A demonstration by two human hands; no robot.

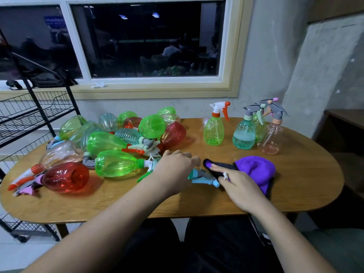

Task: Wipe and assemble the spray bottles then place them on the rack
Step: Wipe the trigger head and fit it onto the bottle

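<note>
My left hand point(175, 170) is curled down over the collar end of a teal spray head point(204, 177), gripping it at the centre of the frame on the wooden table point(305, 186). My palm hides whatever the collar joins. The head lies flat, its long axis running left to right and its pale blue nozzle pointing lower right, just beside my right hand point(240, 186). That hand's fingers lie stretched out on the purple cloth point(254, 168). I cannot read the blurred blue sign point(56, 26) in the window at upper left. The black wire rack point(35, 113) is cut off by the left edge.
</note>
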